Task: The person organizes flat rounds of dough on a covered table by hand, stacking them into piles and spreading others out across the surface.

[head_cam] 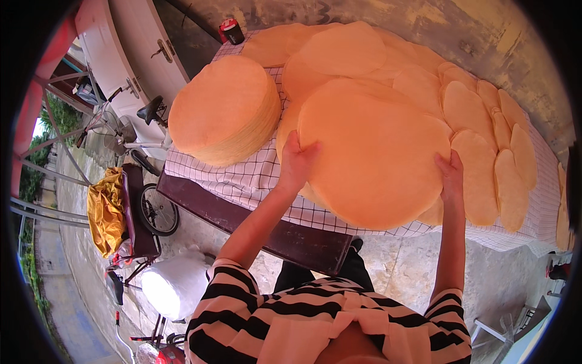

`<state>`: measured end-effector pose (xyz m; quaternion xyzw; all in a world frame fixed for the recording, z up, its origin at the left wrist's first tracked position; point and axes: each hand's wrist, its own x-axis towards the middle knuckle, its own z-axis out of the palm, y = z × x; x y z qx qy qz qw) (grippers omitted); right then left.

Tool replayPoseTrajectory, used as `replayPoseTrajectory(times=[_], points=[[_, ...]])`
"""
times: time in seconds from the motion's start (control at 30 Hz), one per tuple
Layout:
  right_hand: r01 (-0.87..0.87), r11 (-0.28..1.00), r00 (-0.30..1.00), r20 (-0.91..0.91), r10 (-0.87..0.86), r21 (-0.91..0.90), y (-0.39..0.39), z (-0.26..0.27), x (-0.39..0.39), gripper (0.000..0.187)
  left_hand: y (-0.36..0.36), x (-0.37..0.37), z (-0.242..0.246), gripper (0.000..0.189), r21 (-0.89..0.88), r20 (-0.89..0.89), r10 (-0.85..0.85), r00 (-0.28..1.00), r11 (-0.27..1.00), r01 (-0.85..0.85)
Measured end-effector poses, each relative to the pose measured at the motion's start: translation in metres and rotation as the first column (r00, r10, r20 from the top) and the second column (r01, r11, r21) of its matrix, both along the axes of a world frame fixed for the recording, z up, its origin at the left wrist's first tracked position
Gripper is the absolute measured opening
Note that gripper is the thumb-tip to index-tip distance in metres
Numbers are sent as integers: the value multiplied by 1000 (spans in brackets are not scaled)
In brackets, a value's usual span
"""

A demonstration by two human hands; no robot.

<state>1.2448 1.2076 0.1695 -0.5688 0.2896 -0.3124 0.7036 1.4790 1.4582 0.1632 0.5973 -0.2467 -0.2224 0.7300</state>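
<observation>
Between my two hands is a large, thin, round flatbread sheet (373, 159), pale orange in this light. My left hand (298, 161) grips its left edge with the thumb on top. At the right edge, my right hand (450, 175) pinches it the same way. Whether one sheet or a few are in my grip I cannot tell. A tall, neat stack of the same round sheets (223, 109) stands to the left. Behind and to the right, many loose sheets (343, 48) overlap across a checked cloth (218, 175).
A dark can-like container (233, 32) stands at the table's far left corner. Under the cloth, a dark red table edge (254, 223) juts toward me. Left are white doors (150, 50), a tricycle with a yellow cover (105, 211) and a white wrapped bundle (173, 282). A stained wall (491, 41) rises behind.
</observation>
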Motion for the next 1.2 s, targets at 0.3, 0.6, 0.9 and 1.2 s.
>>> replayPoseTrajectory(times=[0.3, 0.6, 0.9, 1.2], points=[[-122, 969, 948, 264, 178, -216, 83, 123, 196, 38, 109, 164, 121, 24, -206, 178, 202, 963, 965, -164], [-217, 964, 918, 303, 254, -150, 147, 84, 433, 31, 235, 335, 87, 26, -219, -25, 436, 900, 876, -431], [-57, 968, 964, -266, -10, -243, 140, -31, 455, 37, 233, 312, -30, 29, -24, -223, 515, 828, 846, -533], [0, 898, 941, -304, -149, -439, 148, -29, 460, 44, 233, 327, -28, 26, 112, -195, 550, 812, 835, -539]])
